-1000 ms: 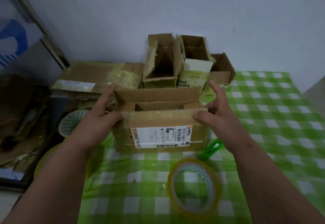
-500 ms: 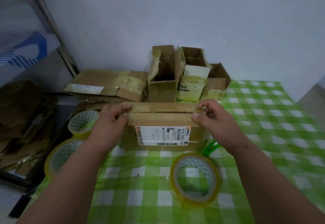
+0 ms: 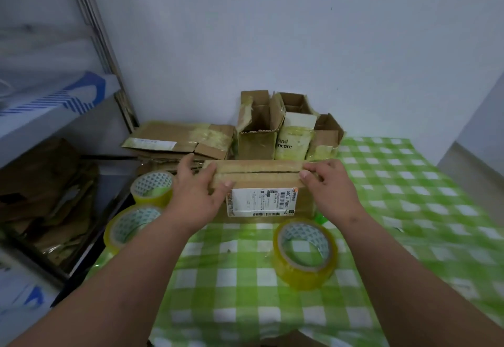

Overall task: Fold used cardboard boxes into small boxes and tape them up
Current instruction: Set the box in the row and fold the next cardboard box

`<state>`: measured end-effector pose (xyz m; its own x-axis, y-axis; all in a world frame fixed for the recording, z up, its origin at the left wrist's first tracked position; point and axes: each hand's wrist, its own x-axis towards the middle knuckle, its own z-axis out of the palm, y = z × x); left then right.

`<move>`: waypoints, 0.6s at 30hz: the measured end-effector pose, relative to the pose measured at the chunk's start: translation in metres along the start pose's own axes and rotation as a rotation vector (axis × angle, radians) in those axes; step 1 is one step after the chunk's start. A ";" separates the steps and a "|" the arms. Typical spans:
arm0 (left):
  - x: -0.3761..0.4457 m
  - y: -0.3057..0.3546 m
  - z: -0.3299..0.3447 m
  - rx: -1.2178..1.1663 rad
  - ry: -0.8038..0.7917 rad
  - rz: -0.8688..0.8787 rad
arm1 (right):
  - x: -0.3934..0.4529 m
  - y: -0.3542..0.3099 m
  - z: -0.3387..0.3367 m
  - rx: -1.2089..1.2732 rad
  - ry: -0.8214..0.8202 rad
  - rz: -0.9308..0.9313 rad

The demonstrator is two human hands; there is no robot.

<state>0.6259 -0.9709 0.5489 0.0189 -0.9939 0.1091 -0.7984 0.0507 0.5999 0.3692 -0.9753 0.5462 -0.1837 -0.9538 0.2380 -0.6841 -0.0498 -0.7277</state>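
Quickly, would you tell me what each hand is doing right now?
Left hand: grips the left end of the cardboard box.
Right hand: grips its right end.

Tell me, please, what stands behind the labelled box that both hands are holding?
Behind the labelled box stand three open cartons against the wall, with flattened cardboard to their left. Their lower parts are hidden by the box, the left hand and the right hand.

A green-and-white checked cloth (image 3: 395, 210) covers the desk from the centre out to 3 o'clock and down to 6 o'clock. A pale wall (image 3: 300, 47) rises behind it at 12 o'clock. At 9 o'clock a metal shelf rack (image 3: 103, 47) stands beside the desk, its post leaning toward the corner.
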 end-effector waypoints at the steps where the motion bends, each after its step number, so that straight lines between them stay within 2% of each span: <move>1: 0.000 0.000 -0.001 -0.007 -0.036 0.015 | 0.000 0.000 0.000 -0.007 0.003 -0.006; 4: 0.000 -0.001 0.000 0.042 -0.090 0.053 | 0.001 -0.001 0.002 -0.027 0.012 -0.007; 13: -0.012 0.000 -0.004 0.182 -0.093 0.056 | -0.007 -0.007 0.008 -0.077 0.055 0.019; 18: -0.022 -0.007 -0.004 0.157 -0.116 0.043 | -0.021 -0.009 0.007 -0.078 -0.014 0.026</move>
<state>0.6337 -0.9490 0.5453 -0.0797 -0.9962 0.0348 -0.8812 0.0867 0.4647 0.3844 -0.9573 0.5436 -0.1924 -0.9584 0.2106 -0.7323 -0.0026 -0.6810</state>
